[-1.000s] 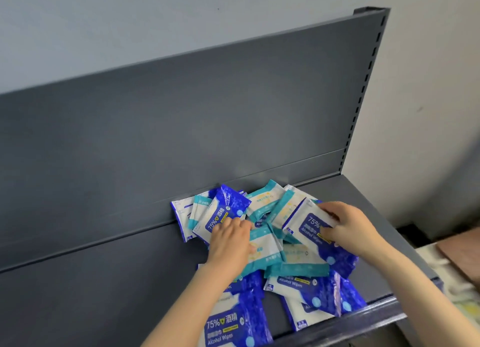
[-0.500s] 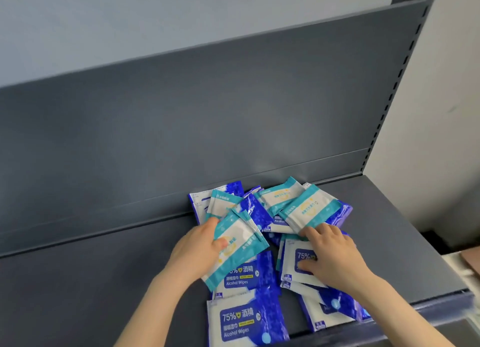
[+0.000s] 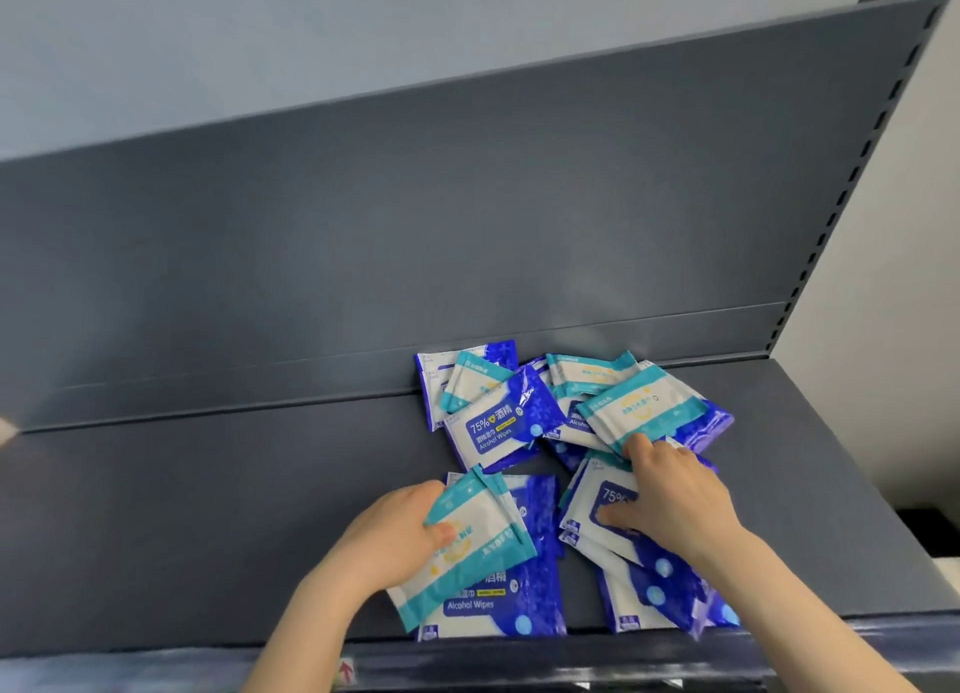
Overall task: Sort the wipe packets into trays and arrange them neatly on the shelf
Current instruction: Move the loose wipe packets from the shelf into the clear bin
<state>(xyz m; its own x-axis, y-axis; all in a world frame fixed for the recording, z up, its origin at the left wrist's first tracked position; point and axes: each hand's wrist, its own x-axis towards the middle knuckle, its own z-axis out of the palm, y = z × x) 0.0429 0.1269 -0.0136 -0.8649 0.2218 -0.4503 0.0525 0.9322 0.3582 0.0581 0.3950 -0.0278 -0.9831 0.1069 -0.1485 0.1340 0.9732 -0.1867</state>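
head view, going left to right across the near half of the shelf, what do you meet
left hand → teal packet → blue alcohol wipes packet → 75% packet → right hand

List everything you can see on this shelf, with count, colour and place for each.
teal-and-white wipe packets: at least four, overlapping, mostly at the back of the pile
blue alcohol wipe packets: at least six, blue and white, spread from the back panel to the front edge
shelf: one, dark grey, under the pile
back panel: one, dark grey, behind the shelf
slotted upright: one, dark grey, right edge of the panel
wall: pale, above and right
left hand: grips the near teal packet
right hand: fingers rest on packets at the pile's right
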